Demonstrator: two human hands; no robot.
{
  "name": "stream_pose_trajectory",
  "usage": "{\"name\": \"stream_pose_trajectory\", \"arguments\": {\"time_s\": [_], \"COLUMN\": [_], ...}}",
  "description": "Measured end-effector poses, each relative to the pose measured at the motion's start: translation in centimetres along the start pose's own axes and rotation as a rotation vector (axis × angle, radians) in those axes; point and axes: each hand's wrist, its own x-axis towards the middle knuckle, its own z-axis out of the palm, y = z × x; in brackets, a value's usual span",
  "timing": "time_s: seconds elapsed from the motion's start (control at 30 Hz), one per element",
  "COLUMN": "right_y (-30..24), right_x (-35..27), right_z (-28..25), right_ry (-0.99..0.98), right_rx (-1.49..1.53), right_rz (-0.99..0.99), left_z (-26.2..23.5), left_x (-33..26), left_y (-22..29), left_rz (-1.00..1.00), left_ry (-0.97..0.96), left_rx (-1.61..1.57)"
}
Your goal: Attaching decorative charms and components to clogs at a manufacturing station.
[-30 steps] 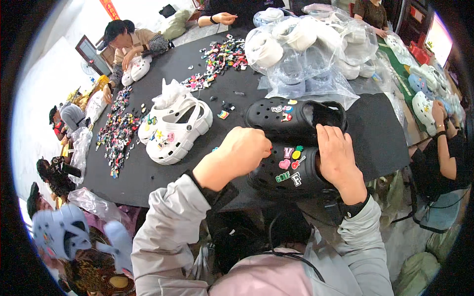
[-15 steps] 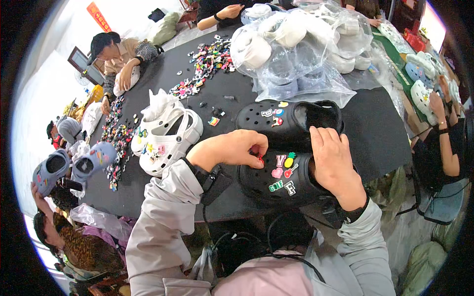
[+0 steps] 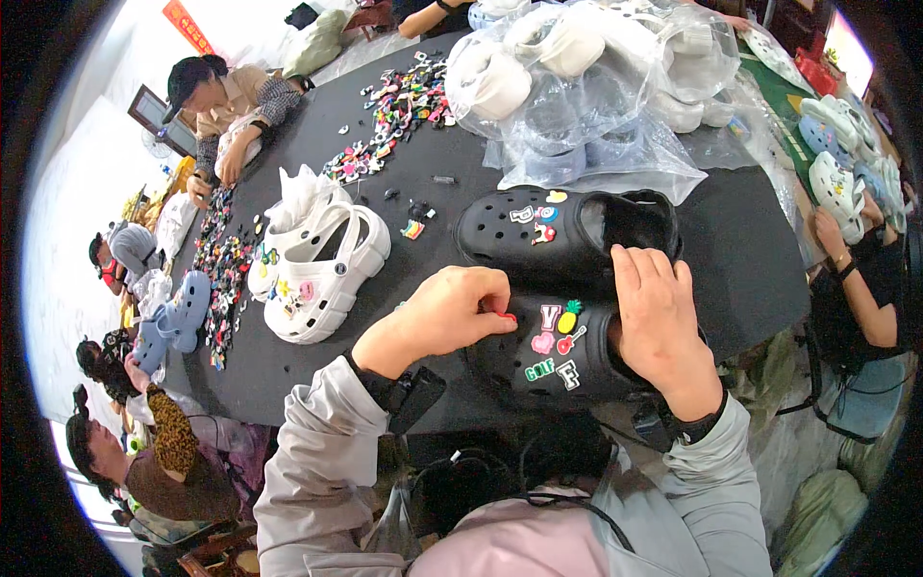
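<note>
A black clog (image 3: 606,375) lies in front of me, its toe to the left. Letter-shaped, pineapple, guitar and pink charms sit in its top. My right hand (image 3: 665,322) grips it around the heel opening, fingers bent over the far side. My left hand (image 3: 437,313) is closed in a pinch at the toe, a small red charm (image 3: 506,316) showing at its fingertips; whether the charm touches the clog is hidden. Just beyond lies a second black clog (image 3: 486,236) bearing several charms. To the left stand white clogs (image 3: 308,322) with charms on them.
Loose colourful charms (image 3: 351,165) lie in heaps across the black table (image 3: 423,221). Bagged white and blue clogs (image 3: 567,115) fill the far side. A co-worker (image 3: 226,106) bends over the far left; others sit at the left and right, handling clogs.
My left hand has shifted slightly left and down, still pinching the red charm. My right hand keeps its hold. At the far left, a co-worker's blue clogs have come closer together.
</note>
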Motion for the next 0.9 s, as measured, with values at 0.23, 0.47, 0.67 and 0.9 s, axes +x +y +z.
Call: {"name": "stream_pose_trajectory", "arguments": {"time_s": [0.23, 0.47, 0.67, 0.9], "right_y": [-0.1, -0.2, -0.4, -0.1], "right_x": [-0.4, -0.7, -0.5, -0.4], "right_z": [-0.3, -0.3, -0.1, -0.3], "right_ry": [0.03, 0.077, 0.058, 0.082], "right_rx": [-0.012, 0.027, 0.016, 0.04], "right_rz": [-0.023, -0.047, -0.045, -0.024], "left_z": [2.3, 5.8, 6.4, 1.1], "left_x": [-2.3, -3.4, -3.7, -2.1], "left_y": [0.0, -0.2, -1.2, -0.4], "left_rz": [-0.101, -0.148, -0.226, 0.035], "left_ry": [0.277, 0.455, 0.547, 0.206], "left_rx": [-0.053, -0.07, -0.323, -0.116]}}
